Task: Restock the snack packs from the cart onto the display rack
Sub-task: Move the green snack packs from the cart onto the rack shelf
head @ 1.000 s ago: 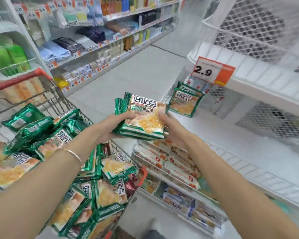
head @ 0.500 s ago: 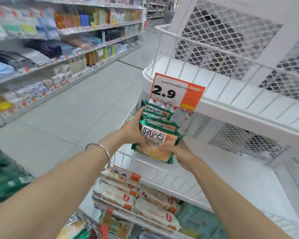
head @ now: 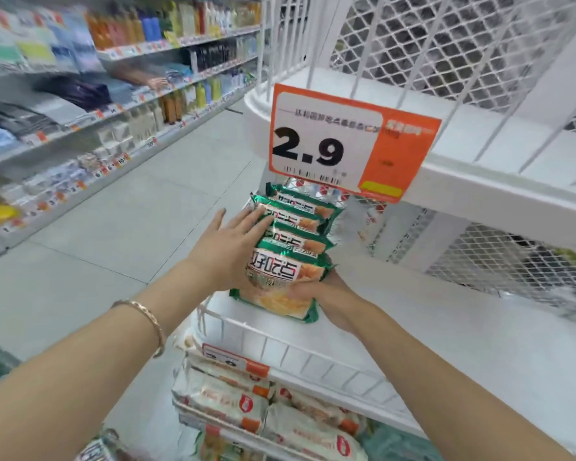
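Item 1: snack packs (head: 296,227), green foil, five showing. They are standing on edge in a front-to-back row on the middle tier of the white display rack (head: 346,331), at its left end. Each is carrying a white panel with large dark characters; on the front pack (head: 280,281) these are reading 好吃点, above a picture of golden biscuits. Smaller print is blurring out.

Item 2: left hand (head: 233,241). Its fingers (head: 256,221) are lying straight and open, pressing flat against the left side of the row. A thin gold bracelet (head: 147,314) is sitting on that wrist.

Item 3: right hand (head: 326,294). Its fingers (head: 300,289) are curling round the lower right corner of the front pack and gripping it; the pack's bottom edge is resting on the tier.

Item 4: price sign (head: 340,141), orange and white, hanging from the tier above the fingers. It is showing "2.9" in heavy black, with a barcode beneath; the line of characters on top is too blurred to read.

Item 5: white packs (head: 220,397) with red round logos, lying on the tier below the fingers, behind a small orange and white tag (head: 233,359) whose digits are partly hidden.

Item 6: aisle shelving (head: 113,78), running left of the fingers across the grey tiled floor (head: 130,227), holding bottles and folded cloth, with small orange price tags too blurred to read.
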A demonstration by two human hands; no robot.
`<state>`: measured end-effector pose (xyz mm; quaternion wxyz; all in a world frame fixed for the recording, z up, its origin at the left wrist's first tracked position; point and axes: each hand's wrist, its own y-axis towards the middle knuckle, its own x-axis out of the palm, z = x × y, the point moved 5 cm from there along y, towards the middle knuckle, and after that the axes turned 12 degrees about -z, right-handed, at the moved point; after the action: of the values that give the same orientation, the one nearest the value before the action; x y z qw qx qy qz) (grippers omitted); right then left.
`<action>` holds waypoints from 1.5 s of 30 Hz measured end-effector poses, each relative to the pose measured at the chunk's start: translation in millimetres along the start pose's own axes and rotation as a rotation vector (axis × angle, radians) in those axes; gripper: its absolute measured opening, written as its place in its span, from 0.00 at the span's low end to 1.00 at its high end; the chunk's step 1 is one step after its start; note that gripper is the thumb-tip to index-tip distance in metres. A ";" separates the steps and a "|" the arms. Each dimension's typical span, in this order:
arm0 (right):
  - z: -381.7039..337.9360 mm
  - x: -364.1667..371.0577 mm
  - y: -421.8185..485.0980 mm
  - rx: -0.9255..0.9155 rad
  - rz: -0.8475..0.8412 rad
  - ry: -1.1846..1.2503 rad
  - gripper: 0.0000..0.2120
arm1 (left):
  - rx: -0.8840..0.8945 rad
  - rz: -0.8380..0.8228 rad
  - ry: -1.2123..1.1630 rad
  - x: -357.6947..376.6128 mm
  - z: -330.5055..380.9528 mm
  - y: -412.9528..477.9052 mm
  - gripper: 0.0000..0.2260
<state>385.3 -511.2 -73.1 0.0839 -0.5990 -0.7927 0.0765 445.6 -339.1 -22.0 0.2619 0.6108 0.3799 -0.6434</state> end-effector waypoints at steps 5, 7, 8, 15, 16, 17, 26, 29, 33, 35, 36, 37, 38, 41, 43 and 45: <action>-0.1 14.8 13.7 0.011 -0.067 -0.184 0.28 | -0.077 -0.014 -0.045 0.2 -17.4 -8.3 0.59; -2.7 12.7 8.8 0.020 -0.125 -0.226 0.30 | -0.073 -0.025 0.001 -1.8 -15.2 -8.6 0.61; -4.2 11.1 4.2 0.025 -0.148 -0.214 0.33 | -0.058 -0.021 0.023 -3.4 -13.1 -8.6 0.62; -21.9 -46.9 -0.1 -0.005 0.357 0.149 0.41 | 0.082 0.029 0.087 -13.4 11.6 -5.0 0.57; -23.7 -39.7 11.8 -0.014 0.314 0.178 0.38 | 0.076 0.016 0.092 -11.7 12.2 -3.7 0.57; -25.7 -29.6 23.4 -0.027 0.245 0.174 0.39 | 0.068 0.006 0.080 -9.7 11.3 -3.2 0.57; -30.1 -21.5 10.0 -0.154 0.195 -0.026 0.37 | 0.079 -0.018 0.021 -5.9 -1.8 -3.1 0.60; -29.6 -0.4 -4.6 -0.246 0.081 -0.556 0.51 | 0.065 -0.022 0.064 -1.9 -7.4 -5.6 0.59; -15.8 -6.7 8.7 -0.167 0.094 -0.999 0.56 | 0.025 -0.034 0.093 0.5 -5.9 -3.4 0.57; -15.1 -5.6 11.2 -0.172 0.080 -0.971 0.55 | 0.023 -0.047 0.088 -1.5 -3.7 -3.7 0.58; -15.3 -5.1 11.1 -0.143 0.084 -0.986 0.55 | 0.024 -0.058 0.094 -2.5 -3.3 -5.7 0.58; -15.4 -5.5 9.7 -0.090 0.105 -1.043 0.55 | 0.022 -0.068 0.091 -4.2 -3.8 -9.7 0.57; -18.8 -5.1 4.9 -0.039 0.147 -1.122 0.55 | 0.017 -0.073 0.072 -6.5 -4.9 -16.4 0.55; -41.0 13.0 -24.7 -0.062 0.300 -1.398 0.45 | -0.056 -0.019 -0.084 -16.2 -15.2 -54.7 0.46; -53.8 48.2 -48.2 -0.213 0.297 -1.512 0.35 | -0.137 0.026 -0.164 -19.1 -25.8 -95.6 0.40; -52.3 88.9 -68.4 -0.278 0.170 -1.525 0.31 | -0.212 0.020 -0.212 -13.2 -37.1 -143.2 0.36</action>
<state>309.1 -443.1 -3.3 -0.5663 -0.4445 -0.5853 0.3731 354.2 -228.5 16.5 0.3698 0.5121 0.4099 -0.6580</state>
